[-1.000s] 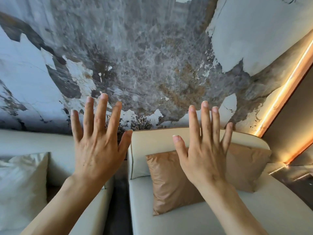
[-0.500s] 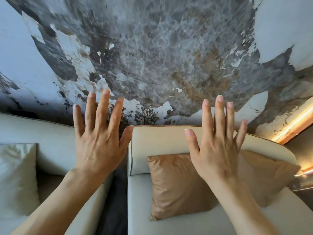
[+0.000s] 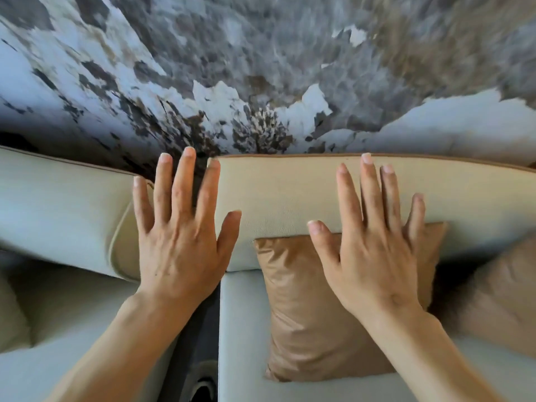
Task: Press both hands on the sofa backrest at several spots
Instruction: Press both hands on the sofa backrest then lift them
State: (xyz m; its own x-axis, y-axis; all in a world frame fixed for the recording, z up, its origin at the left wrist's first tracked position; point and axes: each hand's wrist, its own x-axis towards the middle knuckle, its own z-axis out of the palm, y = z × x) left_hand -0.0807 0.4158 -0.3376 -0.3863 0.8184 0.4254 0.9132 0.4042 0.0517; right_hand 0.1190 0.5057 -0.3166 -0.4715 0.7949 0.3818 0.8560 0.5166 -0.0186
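A cream sofa backrest [image 3: 290, 192] with brown piping runs across the middle of the view. My left hand [image 3: 179, 242] is flat with fingers spread, over the gap between this backrest and the neighbouring sofa's backrest [image 3: 63, 207]. My right hand [image 3: 374, 248] is also flat and spread. Its fingers lie over the cream backrest and its palm is over a tan cushion [image 3: 307, 309]. Both hands hold nothing. Whether either palm touches the upholstery I cannot tell.
A marbled grey, white and brown wall [image 3: 261, 68] rises right behind the backrests. A second tan cushion [image 3: 501, 300] leans at the right. A dark gap [image 3: 203, 343] separates the two pale seats [image 3: 243, 329].
The view has dropped and moved closer to the sofa. Both hands have gone forward and down, from in front of the wall to over the backrests.
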